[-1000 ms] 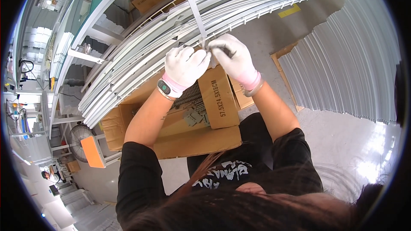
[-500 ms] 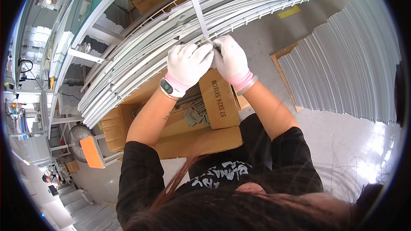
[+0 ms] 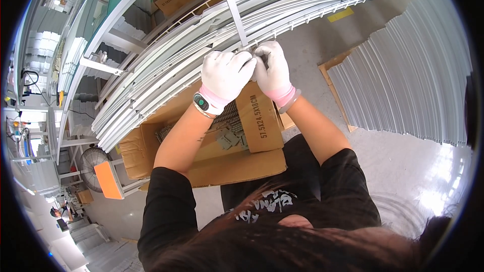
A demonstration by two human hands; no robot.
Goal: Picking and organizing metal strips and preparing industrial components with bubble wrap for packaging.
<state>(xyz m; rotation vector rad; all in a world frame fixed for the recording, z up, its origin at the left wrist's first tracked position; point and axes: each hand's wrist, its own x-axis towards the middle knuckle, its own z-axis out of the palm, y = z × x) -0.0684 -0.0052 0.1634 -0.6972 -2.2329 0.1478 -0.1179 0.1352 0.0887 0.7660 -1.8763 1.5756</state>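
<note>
1. Black sleeves (image 3: pixel 170 206) fill the lower part of the frame, and bare forearms reach from them to the upper middle; a dark watch (image 3: pixel 201 102) sits on the left wrist.
2. White gloves with pink cuffs cover the left hand (image 3: pixel 228 75) and the right hand (image 3: pixel 273 68), side by side. Each grip looks pinched, fingers curled in and drawn together at the lower end of a white bar (image 3: pixel 233 7); the fingertips hide whatever small part may be between them.
3. From the grips, the bar lies toward the top edge of the frame, its long axis leaning slightly left as it rises. Its lower end falls between the two hands; neither is clearly nearer.
4. Below the hands, mid-frame, an open cardboard box (image 3: pixel 242 168) holds grey plates (image 3: pixel 228 139) and rows of small metal parts (image 3: pixel 230 113).
5. Beyond, long pale strips (image 3: pixel 166 78) sweep from centre left to upper right, passing behind the bar.
6. Grey panels (image 3: pixel 408 75) are stacked at right; a round fan (image 3: pixel 92 166) stands at lower left.
</note>
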